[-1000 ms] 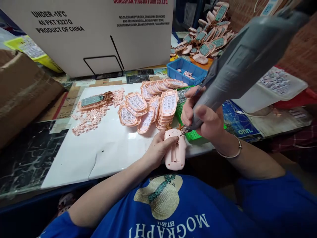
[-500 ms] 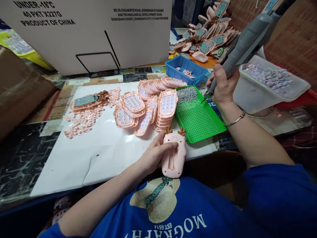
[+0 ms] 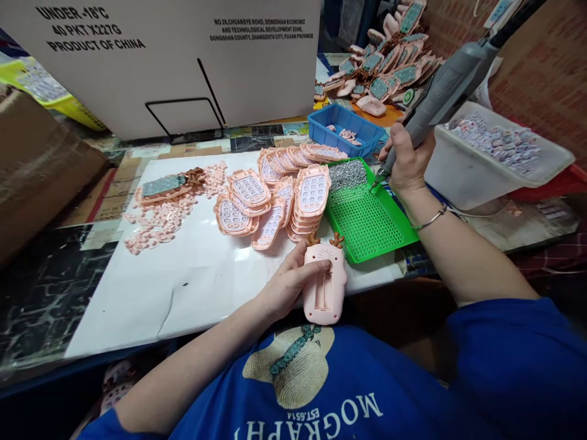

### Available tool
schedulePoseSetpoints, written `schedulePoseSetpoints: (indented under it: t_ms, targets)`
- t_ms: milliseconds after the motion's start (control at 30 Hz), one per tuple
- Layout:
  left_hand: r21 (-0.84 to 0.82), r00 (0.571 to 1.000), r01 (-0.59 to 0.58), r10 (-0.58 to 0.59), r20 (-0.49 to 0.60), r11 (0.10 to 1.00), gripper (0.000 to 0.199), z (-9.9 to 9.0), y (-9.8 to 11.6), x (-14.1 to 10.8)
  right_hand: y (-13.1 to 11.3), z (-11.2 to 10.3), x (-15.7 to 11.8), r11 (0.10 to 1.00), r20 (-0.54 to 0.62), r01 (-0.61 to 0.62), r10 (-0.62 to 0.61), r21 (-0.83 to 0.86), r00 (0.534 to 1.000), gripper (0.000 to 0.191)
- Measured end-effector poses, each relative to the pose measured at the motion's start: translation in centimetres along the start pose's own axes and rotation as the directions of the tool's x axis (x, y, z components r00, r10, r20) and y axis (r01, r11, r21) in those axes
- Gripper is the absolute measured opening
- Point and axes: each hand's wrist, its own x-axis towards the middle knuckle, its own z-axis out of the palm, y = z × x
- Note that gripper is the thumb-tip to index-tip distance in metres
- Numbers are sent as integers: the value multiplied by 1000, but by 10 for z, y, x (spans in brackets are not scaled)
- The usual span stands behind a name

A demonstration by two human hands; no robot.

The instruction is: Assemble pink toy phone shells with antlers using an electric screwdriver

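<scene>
White board (image 3: 192, 287) edge: left hand (image 3: 287, 284) grips half-covered toy (image 3: 326, 284); right hand (image 3: 406, 162) clasps frame-cropped screwdriver (image 3: 440, 98).

A single head-worn view looks forward and steeply down from just above the person's chest, close over the white counter (image 3: 192, 287) (both hands within arm's reach), facing the cardboard box (image 3: 183, 55) standing at the far edge.

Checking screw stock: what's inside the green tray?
The green tray holds a heap of small silver screws at its far end; the rest shows bare grid. The driver tip covers one spot.
</scene>
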Motion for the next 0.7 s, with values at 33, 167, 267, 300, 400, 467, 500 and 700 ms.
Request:
schedulePoseSetpoints:
  t_ms: [33, 167, 267, 300, 400, 467, 500, 700]
  targets:
    - [-2, 1000, 8, -8, 3, 1000, 41, 0, 0, -1, 4, 0, 2, 1000, 1, 10, -10, 9, 1000, 39]
    - [-1, 999, 52, -52, -14, 999, 46, -1, 3, -6, 10, 0, 3, 999, 29, 12, -13, 31, 999, 42]
    - [-16, 997, 67, -68, -30, 998, 47, -2, 5, -8, 5, -2, -1, 999, 41, 25, -27, 31, 999, 40]
    - [-18, 997, 70, -71, -29, 997, 47, -3, 5, -8, 3, -3, -2, 999, 41, 32, -33, 32, 999, 38]
    - [-14, 997, 76, -76, -5, 997, 49, -5, 4, -7, -2, -4, -5, 998, 34, 46, -47, 38, 998, 35]
    - [-16, 997, 75, -75, 19, 997, 48, -6, 3, -6, -4, -2, -5, 998, 16, 51, -52, 43, 999, 35]
    - [-21, 997, 71, -70, 27, 997, 48, -6, 3, -6, -4, -1, -5, 998, 12, 50, -51, 44, 999, 36]
    - [-39, 999, 44, -43, 27, 998, 49, -5, 4, -6, -4, 3, -5, 998, 25, 52, -53, 44, 998, 38]
